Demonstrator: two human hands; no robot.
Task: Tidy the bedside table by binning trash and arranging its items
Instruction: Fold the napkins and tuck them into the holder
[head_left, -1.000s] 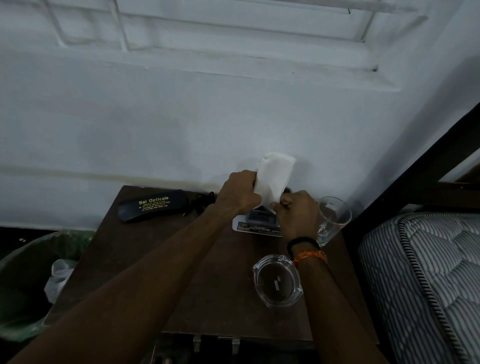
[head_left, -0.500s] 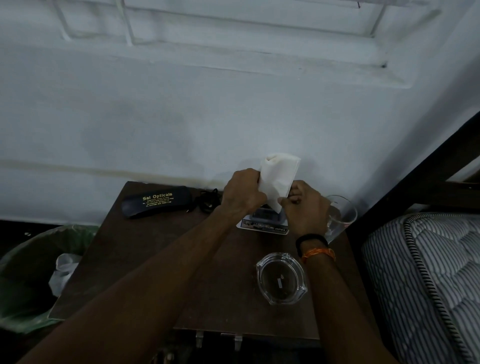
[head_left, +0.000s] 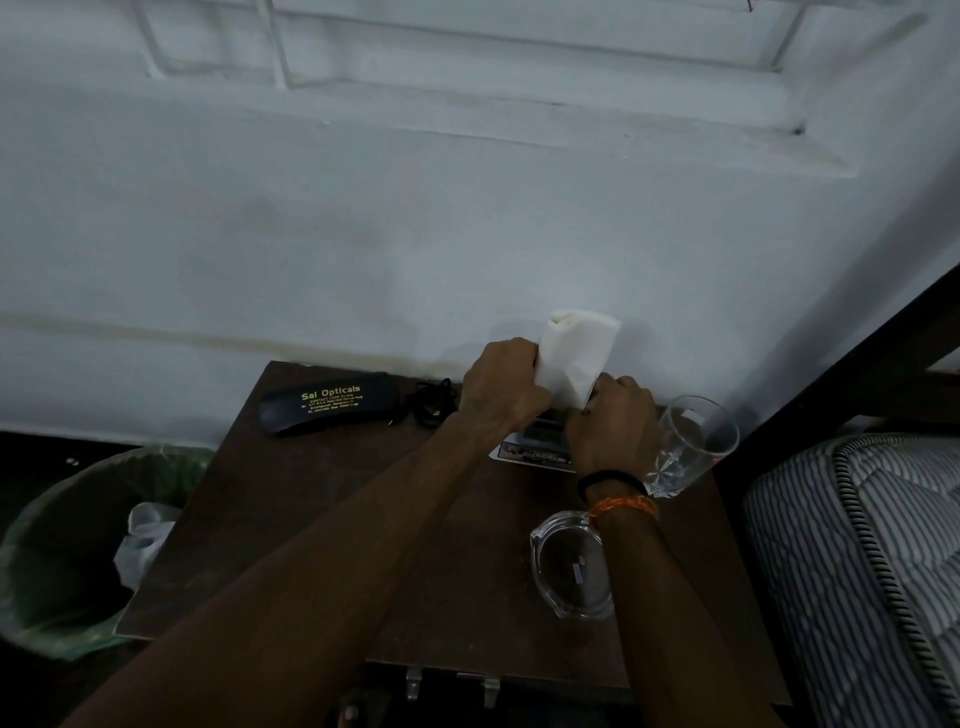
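The left hand is closed on the left edge of a folded white tissue, and the right hand pinches its lower right corner — between them the tissue stands upright over the back of the bedside table, its rolled top edge against the white wall. Under the hands, partly hidden, lies a small dark box on a printed card. The right wrist wears a black band and an orange thread.

From the hands, at 3 o'clock a clear drinking glass stands near the table's right edge, just beside the right hand. At 6 o'clock sits a glass ashtray, the right forearm crossing its rim. At 9 o'clock lie a tangle of black cord and, beyond it, a black glasses case with gold lettering. At 8 o'clock, off the table's left side, a bin with a green liner holds a crumpled white bag. At 4 o'clock — a striped mattress.
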